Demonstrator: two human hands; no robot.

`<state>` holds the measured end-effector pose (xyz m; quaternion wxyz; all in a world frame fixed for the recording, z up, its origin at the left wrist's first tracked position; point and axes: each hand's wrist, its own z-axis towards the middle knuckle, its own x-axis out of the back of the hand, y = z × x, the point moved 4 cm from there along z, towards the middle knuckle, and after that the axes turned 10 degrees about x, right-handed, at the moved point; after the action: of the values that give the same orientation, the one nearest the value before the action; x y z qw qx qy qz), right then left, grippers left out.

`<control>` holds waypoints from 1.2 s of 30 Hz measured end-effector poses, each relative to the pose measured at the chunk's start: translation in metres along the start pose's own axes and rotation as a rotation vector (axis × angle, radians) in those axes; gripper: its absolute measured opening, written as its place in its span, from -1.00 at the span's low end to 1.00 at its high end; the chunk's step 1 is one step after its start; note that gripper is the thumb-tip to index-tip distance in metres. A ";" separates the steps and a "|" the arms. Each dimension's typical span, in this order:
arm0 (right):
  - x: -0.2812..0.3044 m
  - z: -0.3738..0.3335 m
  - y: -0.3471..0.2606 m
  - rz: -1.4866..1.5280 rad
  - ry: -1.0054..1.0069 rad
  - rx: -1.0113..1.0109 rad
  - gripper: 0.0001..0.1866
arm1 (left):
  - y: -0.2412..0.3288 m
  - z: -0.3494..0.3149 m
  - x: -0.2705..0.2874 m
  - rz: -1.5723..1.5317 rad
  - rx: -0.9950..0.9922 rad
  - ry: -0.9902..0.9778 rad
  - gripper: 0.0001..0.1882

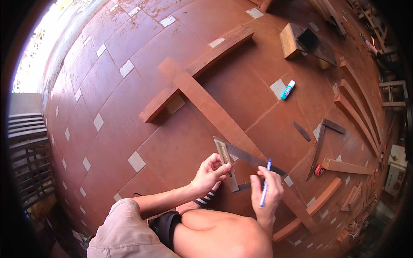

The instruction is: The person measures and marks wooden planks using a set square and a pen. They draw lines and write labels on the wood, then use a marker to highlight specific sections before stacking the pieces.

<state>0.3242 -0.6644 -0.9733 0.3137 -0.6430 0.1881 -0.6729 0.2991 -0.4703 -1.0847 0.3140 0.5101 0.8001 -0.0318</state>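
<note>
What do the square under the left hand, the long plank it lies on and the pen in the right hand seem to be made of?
The try square: a dull grey blade that looks like metal, with a pale stock, probably wood. The long flat reddish-brown plank: wood with a matte, unvarnished look. The slim blue and white pen: likely plastic, smooth. The left hand steadies the square; the right hand holds the pen.

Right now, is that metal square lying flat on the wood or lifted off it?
Lying flat. The metal square rests on the long plank, the left hand pressing its handle down.
</note>
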 end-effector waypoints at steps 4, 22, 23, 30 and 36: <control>-0.045 0.008 -0.008 -0.200 -0.215 0.164 -0.45 | -0.003 0.024 0.011 -0.156 -0.117 0.008 -0.84; -0.048 0.008 0.033 -0.159 -0.150 0.132 -0.64 | 0.068 0.031 -0.042 1.716 -1.471 0.000 -0.79; -0.041 0.012 0.035 -0.124 -0.138 0.089 -0.66 | 0.068 0.037 -0.043 1.736 -1.499 -0.054 -0.78; -0.011 0.083 0.033 0.172 -0.084 0.001 -0.64 | 0.061 0.047 -0.039 1.832 -1.355 -0.252 -0.62; -0.060 0.141 0.022 0.486 -0.326 0.044 -0.79 | 0.061 0.049 -0.040 1.835 -1.284 -0.273 -0.60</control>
<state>0.4653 -0.6200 -1.0180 0.5057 -0.6718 0.2688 -0.4698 0.3840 -0.4916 -1.0859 0.5076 0.6416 -0.0501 0.5729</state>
